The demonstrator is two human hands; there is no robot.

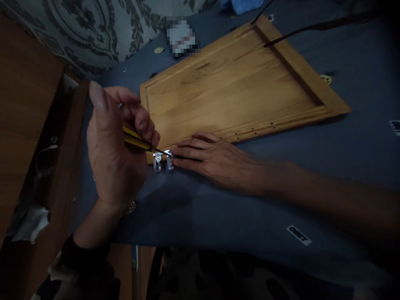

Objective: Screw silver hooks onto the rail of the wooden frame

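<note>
A wooden panel (237,87) with a framed rim lies flat on a dark blue cloth (218,216). At its near left corner sits a silver metal hinge (163,160). My left hand (115,154) is closed round a yellow-handled screwdriver (137,139), whose dark tip meets the hinge. My right hand (212,156) lies flat on the cloth, fingers stretched out, fingertips touching the hinge and steadying it against the panel's edge.
A brown wooden cabinet (25,125) stands at the left, with a white cable (46,152) in the gap beside it. Small yellow round pieces (326,78) lie on the cloth. Dark cables (312,29) cross the far right. A patterned fabric (93,29) lies behind.
</note>
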